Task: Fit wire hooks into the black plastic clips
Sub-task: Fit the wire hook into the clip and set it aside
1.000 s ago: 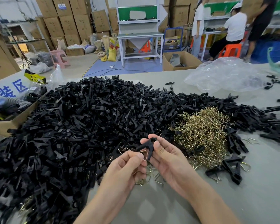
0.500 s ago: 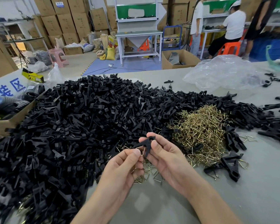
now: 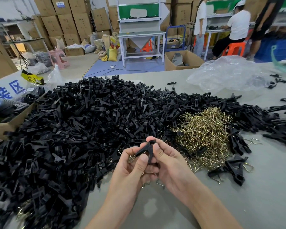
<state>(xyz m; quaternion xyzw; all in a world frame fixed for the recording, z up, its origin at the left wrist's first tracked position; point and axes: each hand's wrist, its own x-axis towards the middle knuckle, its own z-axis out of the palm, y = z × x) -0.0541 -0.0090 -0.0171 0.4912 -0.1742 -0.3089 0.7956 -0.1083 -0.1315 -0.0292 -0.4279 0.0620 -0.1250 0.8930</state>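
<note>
Together: left hand (image 3: pixel 132 171), clip (image 3: pixel 145 149), right hand (image 3: pixel 170 167)

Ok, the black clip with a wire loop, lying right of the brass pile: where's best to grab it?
Pinch the black clip across its long plastic body, coming from above on the right, where the table is bare. It lies flat; the thin wire loop likely gives a poorer hold.

At the left edge of the frame I read two large blue characters, 装区, on a white sign (image 3: pixel 5 91). Just right of it, a yellow-and-black wrapper (image 3: pixel 32 78) carries lettering starting "PRO"; the rest is blurred. A blue label (image 3: pixel 59 4) on an upper-left carton is too small for me to read.
</note>
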